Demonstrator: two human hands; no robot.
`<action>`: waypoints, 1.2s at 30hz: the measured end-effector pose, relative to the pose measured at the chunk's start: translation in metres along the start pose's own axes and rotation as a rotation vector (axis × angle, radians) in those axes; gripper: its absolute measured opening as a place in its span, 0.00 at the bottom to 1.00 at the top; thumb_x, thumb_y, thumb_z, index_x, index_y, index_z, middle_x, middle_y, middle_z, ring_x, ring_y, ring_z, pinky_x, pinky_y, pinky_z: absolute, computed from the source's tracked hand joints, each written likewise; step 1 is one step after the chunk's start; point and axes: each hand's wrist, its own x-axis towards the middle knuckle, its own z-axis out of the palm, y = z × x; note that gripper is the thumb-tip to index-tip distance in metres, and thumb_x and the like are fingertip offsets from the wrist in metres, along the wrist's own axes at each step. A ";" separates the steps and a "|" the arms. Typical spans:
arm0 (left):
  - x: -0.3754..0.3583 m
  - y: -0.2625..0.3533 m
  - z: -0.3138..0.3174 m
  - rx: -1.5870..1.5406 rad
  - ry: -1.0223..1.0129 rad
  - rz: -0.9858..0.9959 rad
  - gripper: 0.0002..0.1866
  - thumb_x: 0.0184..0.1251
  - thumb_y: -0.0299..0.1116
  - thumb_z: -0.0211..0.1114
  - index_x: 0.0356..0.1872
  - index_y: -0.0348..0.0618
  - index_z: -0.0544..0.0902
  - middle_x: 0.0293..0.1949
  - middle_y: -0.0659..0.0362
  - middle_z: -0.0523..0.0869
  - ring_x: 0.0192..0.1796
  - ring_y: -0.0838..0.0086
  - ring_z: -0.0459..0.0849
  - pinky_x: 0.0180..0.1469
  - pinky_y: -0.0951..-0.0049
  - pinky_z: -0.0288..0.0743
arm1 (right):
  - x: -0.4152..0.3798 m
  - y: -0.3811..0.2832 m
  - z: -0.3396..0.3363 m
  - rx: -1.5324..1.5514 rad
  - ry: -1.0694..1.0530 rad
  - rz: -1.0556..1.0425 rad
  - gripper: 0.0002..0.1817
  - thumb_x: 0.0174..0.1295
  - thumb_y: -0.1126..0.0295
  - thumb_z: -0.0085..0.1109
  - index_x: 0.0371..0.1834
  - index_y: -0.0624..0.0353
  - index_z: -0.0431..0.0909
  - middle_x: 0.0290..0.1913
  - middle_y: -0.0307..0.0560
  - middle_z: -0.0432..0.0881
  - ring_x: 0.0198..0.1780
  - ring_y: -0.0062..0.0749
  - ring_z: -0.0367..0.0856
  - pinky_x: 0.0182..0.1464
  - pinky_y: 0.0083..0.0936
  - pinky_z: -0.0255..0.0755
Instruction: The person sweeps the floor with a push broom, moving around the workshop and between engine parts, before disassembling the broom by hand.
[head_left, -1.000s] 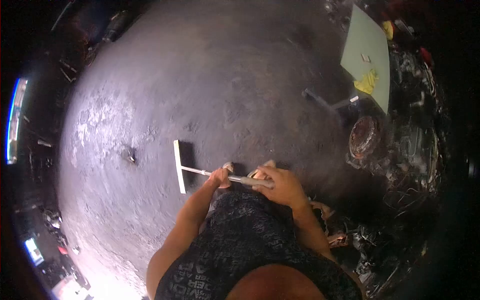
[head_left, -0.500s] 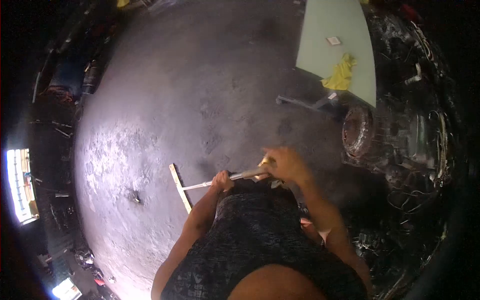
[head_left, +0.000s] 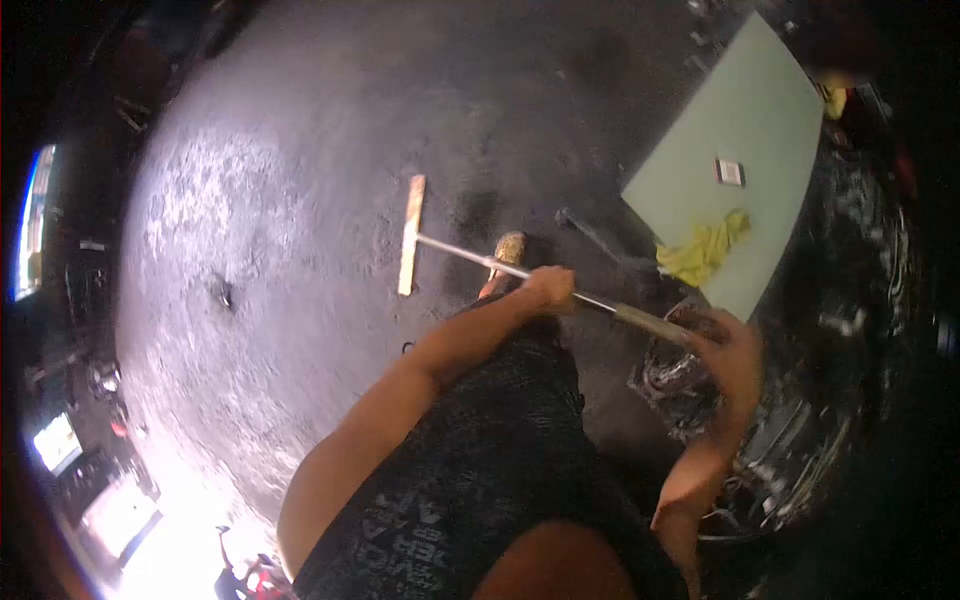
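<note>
A long pole [head_left: 597,301] with a flat pale crosspiece [head_left: 411,236] at its far end reaches from right to left over the dark floor. My left hand [head_left: 551,287] is wrapped round the middle of the pole. Near the pole's thick right end is my right hand [head_left: 728,352], its fingers curled round the end of the handle. A shoe [head_left: 509,250] shows beyond the pole, just left of my left hand.
At the upper right is a pale green panel [head_left: 690,150] bearing a yellow cloth [head_left: 705,249] and a small white card [head_left: 730,172]. Machine parts [head_left: 790,450] lie at the right. A person [head_left: 240,580] is at the lower left, by a bright opening.
The pole and both hands have moved further out from the body. My left hand has shifted right and my right hand has gone far to the right. The view has turned, and a shoe shows.
</note>
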 end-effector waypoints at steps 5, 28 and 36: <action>0.082 0.078 -0.043 -0.068 0.054 0.160 0.17 0.48 0.42 0.68 0.34 0.39 0.87 0.38 0.45 0.87 0.45 0.53 0.87 0.50 0.55 0.79 | 0.030 0.001 -0.090 -0.212 0.078 0.053 0.20 0.52 0.73 0.72 0.50 0.64 0.82 0.36 0.55 0.87 0.36 0.31 0.85 0.38 0.30 0.78; 0.125 -0.055 -0.056 -0.251 0.503 -0.703 0.21 0.54 0.40 0.69 0.51 0.52 0.81 0.50 0.56 0.81 0.59 0.61 0.78 0.56 0.59 0.76 | 0.300 0.019 0.060 0.044 -0.578 -0.166 0.17 0.60 0.66 0.65 0.50 0.60 0.80 0.27 0.46 0.82 0.19 0.21 0.77 0.18 0.21 0.70; 0.041 -0.103 -0.018 0.189 0.506 -0.924 0.16 0.57 0.40 0.66 0.49 0.62 0.83 0.51 0.63 0.82 0.63 0.69 0.74 0.59 0.43 0.64 | 0.225 -0.027 0.146 -0.042 -0.656 -0.645 0.23 0.61 0.56 0.58 0.56 0.58 0.78 0.41 0.65 0.83 0.43 0.65 0.80 0.45 0.43 0.74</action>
